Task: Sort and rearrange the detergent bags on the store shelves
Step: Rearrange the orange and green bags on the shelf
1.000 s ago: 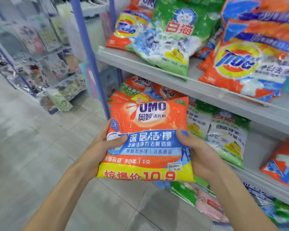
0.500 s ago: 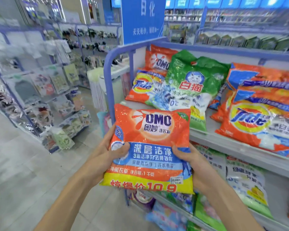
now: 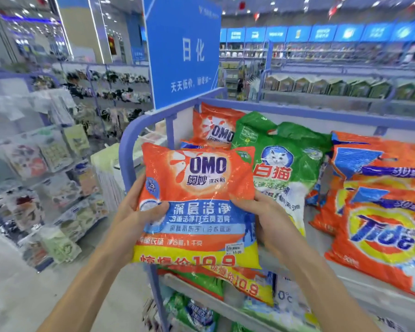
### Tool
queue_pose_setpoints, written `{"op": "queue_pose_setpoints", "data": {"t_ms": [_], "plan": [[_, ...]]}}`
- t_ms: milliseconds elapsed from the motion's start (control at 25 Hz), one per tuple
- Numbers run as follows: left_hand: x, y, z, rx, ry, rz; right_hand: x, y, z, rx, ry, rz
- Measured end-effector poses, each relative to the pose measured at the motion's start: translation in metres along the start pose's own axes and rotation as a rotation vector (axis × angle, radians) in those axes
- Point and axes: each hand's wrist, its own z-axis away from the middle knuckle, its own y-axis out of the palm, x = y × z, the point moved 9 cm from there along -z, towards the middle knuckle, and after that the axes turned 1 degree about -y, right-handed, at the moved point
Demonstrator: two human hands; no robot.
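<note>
The orange plastic OMO detergent bag with a blue band and yellow price strip [image 3: 197, 202] now sits in the air at the level of the top shelf [image 3: 319, 240]. A second ago it was held lower, in front of the middle shelf. It has been raised, and the view has lifted with it, so the store ceiling and far aisles now show.

Both hands are clamped on the bag. The left hand [image 3: 134, 216] grips its left edge with the thumb pressed on the front. The right hand [image 3: 266, 216] grips its right edge in the same way. This grip has not changed.

Just behind the held bag, a second orange OMO bag [image 3: 216, 128] stands upright in the back left corner of the shelf. The yellow strip of another OMO bag [image 3: 244, 281] shows directly below the held one. To the right lie a green plastic bag with a white cat logo [image 3: 280, 164] and, further right, stacked orange Tide bags [image 3: 383, 231]. A blue hanging sign [image 3: 182, 51] stands above the blue metal shelf frame [image 3: 130, 140].

The lift probably means that the bag is meant to join the other OMO bags at the left end of the top shelf. It has not been set down yet.
</note>
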Motion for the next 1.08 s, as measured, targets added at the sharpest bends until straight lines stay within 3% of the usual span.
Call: {"op": "queue_pose_setpoints", "data": {"t_ms": [120,240,280,440,560,720,1080], "plan": [[-0.002,0.0,-0.029,0.035,0.009,0.01,0.023,-0.04,-0.01,-0.175,-0.105,0.135],[-0.002,-0.004,-0.053,0.063,0.014,0.027,0.05,-0.115,0.009,-0.697,-0.246,0.732],[-0.002,-0.006,-0.06,0.066,0.015,0.034,0.047,-0.132,0.009,-0.752,-0.192,0.752],[0.0,-0.011,-0.071,0.092,0.022,0.017,0.011,-0.127,-0.02,-0.54,0.182,0.4],[0.003,-0.014,-0.073,0.095,0.036,-0.02,0.012,-0.121,-0.034,-0.536,0.221,0.291],[0.006,-0.017,-0.073,0.064,0.05,-0.022,0.027,-0.133,-0.034,-0.65,0.049,0.214],[0.004,-0.019,-0.073,0.062,0.107,-0.01,0.108,-0.111,0.018,-0.649,-0.496,0.151]]}}
